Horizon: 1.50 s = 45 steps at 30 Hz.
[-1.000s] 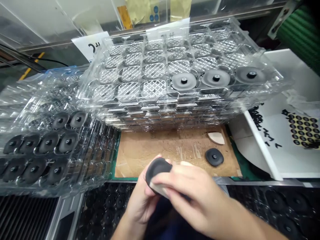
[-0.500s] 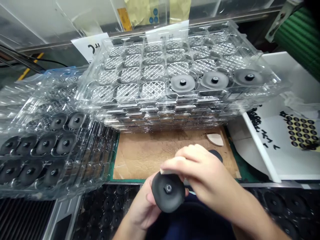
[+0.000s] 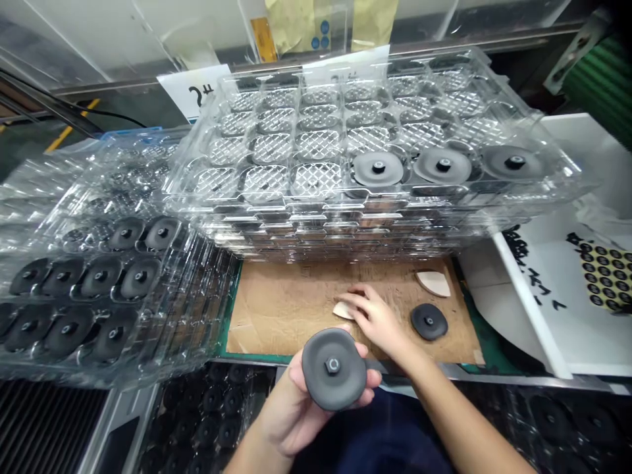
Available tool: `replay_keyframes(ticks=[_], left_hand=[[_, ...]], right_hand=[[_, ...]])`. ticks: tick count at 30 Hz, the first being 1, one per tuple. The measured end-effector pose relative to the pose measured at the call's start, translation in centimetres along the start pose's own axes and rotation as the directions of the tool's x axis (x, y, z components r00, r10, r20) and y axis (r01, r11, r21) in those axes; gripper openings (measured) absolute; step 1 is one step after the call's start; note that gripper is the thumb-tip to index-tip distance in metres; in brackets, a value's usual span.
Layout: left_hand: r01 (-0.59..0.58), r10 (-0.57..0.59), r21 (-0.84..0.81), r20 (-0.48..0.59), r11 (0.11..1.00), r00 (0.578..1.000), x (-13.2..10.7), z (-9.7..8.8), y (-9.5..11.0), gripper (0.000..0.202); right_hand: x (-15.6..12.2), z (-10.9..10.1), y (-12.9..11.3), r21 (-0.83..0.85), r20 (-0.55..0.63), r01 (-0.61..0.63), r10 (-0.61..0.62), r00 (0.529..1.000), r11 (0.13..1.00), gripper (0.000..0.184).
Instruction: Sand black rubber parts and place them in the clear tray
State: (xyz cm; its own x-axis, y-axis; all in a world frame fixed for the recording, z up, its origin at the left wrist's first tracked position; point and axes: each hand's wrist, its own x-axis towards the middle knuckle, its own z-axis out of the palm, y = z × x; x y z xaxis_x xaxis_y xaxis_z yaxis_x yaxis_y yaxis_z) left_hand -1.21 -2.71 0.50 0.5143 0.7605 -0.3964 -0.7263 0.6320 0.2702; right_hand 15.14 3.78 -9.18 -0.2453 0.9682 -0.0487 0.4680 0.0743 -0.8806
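Note:
My left hand (image 3: 296,411) grips a black rounded-square disc (image 3: 336,388) by its edges, with the raised hexagonal stud at its centre facing up. Over the cardboard sheet (image 3: 281,296), my right hand (image 3: 372,316) has its fingers curled on a small cream wedge-shaped pad (image 3: 342,310), partly hidden beneath them. To the right of that hand lies a second black disc (image 3: 429,322), stud up. A larger cream wedge-shaped piece (image 3: 433,283) rests farther back on the cardboard.
Stacked clear plastic trays (image 3: 316,217) stand behind the cardboard, with three black discs in the top one's front row. More tray stacks (image 3: 192,289) with discs stand at left. A white bin (image 3: 533,309) at right holds black scraps and a sheet of round stickers (image 3: 607,273).
My right hand has moved away from the held disc to the cardboard, taking the small cream pad with it. My left hand still holds the disc. The view has shifted slightly.

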Motion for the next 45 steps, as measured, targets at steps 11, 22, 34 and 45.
replay_keyframes(ticks=[11, 22, 34, 45], left_hand=[[-0.255, 0.277, 0.390, 0.000, 0.885, 0.961, 0.6, -0.9, 0.1, 0.050], [-0.445, 0.483, 0.882, 0.460, -0.155, 0.745, 0.6, -1.6, 0.5, 0.103], [-0.205, 0.260, 0.893, 0.104, 0.400, 0.960, -0.1, -1.1, 0.9, 0.092], [-0.265, 0.275, 0.863, 0.155, 0.431, 0.949, 0.0, -1.1, 0.5, 0.093]], right_hand=[[-3.3, -3.1, -2.8, 0.127, -0.058, -0.035, 0.043, 0.997, 0.991, 0.023], [-4.8, -4.0, -6.4, 0.412, -0.042, -0.079, 0.105, 0.994, 0.908, 0.011], [-2.8, -5.9, -8.7, 0.624, 0.505, -0.417, 0.067, 0.861, 0.661, 0.013], [-4.6, -5.4, -8.5, 0.728, 0.450, -0.459, 0.151, 0.880, 0.508, 0.009]])
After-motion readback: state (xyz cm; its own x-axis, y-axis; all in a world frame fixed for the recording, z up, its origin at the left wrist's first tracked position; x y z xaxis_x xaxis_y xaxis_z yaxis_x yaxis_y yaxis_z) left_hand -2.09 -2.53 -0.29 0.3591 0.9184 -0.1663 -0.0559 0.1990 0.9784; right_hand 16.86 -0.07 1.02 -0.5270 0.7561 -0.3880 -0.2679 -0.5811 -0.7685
